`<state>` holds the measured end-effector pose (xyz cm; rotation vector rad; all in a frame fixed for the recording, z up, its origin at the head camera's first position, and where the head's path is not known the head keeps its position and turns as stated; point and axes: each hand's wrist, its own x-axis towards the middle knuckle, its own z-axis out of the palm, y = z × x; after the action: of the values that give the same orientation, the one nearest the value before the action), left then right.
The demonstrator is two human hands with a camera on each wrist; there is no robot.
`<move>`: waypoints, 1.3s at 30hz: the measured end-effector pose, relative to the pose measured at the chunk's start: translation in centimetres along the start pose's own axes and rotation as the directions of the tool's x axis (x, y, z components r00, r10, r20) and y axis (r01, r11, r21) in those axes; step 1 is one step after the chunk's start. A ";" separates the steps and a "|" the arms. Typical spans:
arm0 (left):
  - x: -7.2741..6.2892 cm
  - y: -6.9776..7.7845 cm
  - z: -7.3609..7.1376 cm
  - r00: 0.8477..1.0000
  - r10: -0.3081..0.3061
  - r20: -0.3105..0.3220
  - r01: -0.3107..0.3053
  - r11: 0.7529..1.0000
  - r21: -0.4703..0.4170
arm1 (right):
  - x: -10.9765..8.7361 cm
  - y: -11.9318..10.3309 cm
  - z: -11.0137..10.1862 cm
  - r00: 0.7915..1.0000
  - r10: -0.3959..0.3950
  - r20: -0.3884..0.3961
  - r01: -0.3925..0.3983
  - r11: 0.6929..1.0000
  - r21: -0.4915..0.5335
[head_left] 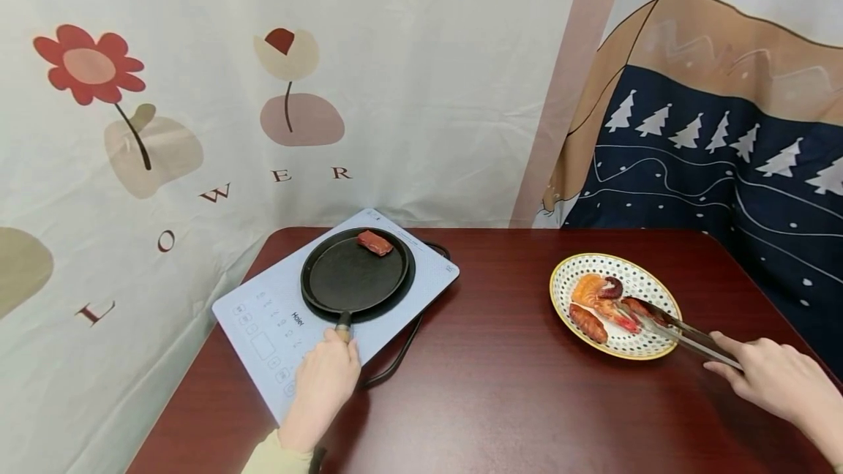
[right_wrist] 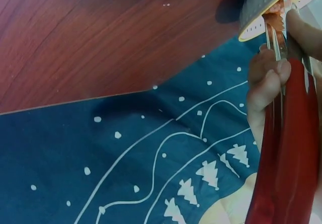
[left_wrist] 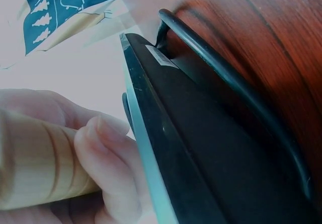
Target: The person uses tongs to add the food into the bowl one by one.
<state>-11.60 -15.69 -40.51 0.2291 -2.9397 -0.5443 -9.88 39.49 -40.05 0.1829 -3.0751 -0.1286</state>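
Observation:
My left hand (head_left: 329, 371) grips the wooden handle (left_wrist: 45, 158) of a black frying pan (head_left: 349, 276), its fingers curled round it. A reddish-brown piece of meat (head_left: 375, 243) lies near the pan's far rim. In my right hand (head_left: 773, 375) is a pair of metal tongs (head_left: 698, 342) with red grips (right_wrist: 292, 148). The tong tips reach over the right side of a dotted plate (head_left: 573, 331), at a browned piece of food (head_left: 635, 306). A shrimp (head_left: 602, 302) and a sausage-like brown piece (head_left: 588, 323) also lie on this plate, beside a dark red curled piece (head_left: 612, 287).
The pan sits on a light-blue induction cooktop (head_left: 244, 320) at the left of the dark red wooden table (head_left: 487, 386). A black cable (left_wrist: 226, 73) runs along the cooktop's right side. Printed curtains (head_left: 428, 93) hang behind the table and at its right.

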 end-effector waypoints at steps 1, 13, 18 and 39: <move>0.0 0.0 0.0 1.000 0.000 0.000 0.000 1.000 0.000 | 0.0 -0.1 0.0 1.000 -0.001 -0.004 0.001 1.000 -0.002; 0.0 -0.1 0.1 1.000 0.009 -0.012 -0.009 1.000 0.001 | 0.0 -0.1 -0.1 0.999 0.017 -0.033 -0.018 1.000 -0.017; 0.0 -0.1 0.0 1.000 0.010 -0.009 -0.010 1.000 0.000 | 0.0 -0.2 -0.6 0.998 0.021 -0.060 -0.022 1.000 -0.013; -0.1 -0.1 0.1 1.000 0.014 -0.019 -0.014 1.000 0.002 | -0.2 -0.5 -0.7 0.998 0.060 0.037 -0.060 0.998 0.003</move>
<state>-11.52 -15.76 -40.70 0.2129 -2.9210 -0.5348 -9.62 38.91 -39.40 0.0891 -3.1137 -0.1240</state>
